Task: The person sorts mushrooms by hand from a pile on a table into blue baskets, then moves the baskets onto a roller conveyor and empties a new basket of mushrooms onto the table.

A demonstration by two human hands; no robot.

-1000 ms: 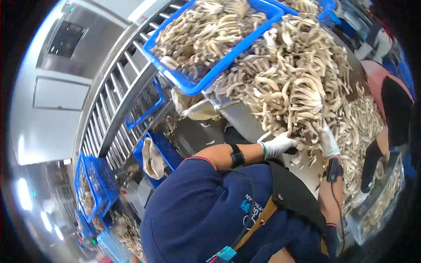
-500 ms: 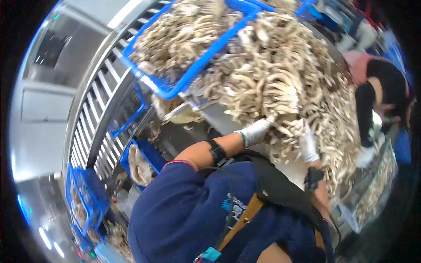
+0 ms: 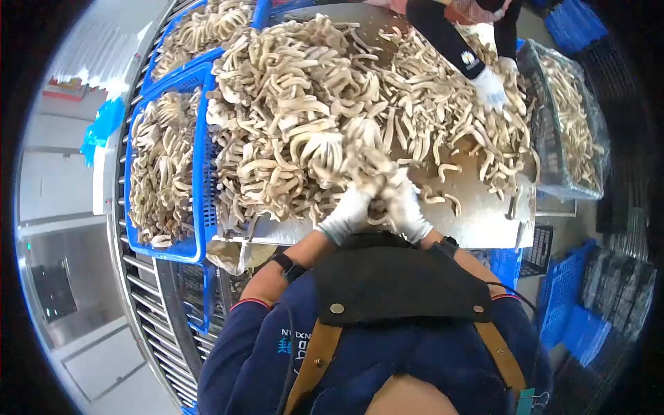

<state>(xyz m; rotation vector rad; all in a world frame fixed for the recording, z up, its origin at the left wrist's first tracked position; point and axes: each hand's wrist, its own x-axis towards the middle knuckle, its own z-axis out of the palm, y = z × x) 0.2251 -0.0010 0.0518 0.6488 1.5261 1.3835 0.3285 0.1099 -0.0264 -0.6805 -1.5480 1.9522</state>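
Observation:
A big heap of pale brown mushrooms covers the left and middle of the metal table. My left hand, in a white glove, is closed on a cluster of mushrooms at the heap's near edge. On the other side of that cluster my right hand, also gloved in white, grips it, the two hands close together. The cluster and my fingertips are blurred. Loose single mushrooms lie to the right of my right hand.
Blue baskets of mushrooms stand at the left beside a roller conveyor. Across the table, a co-worker's gloved hand touches spread mushrooms. A lined crate of mushrooms is at the right, with blue crates below.
The camera view has turned and levelled. My hands, apart before, are now together at one cluster. The co-worker's hand now reaches in among the mushrooms at the top right.

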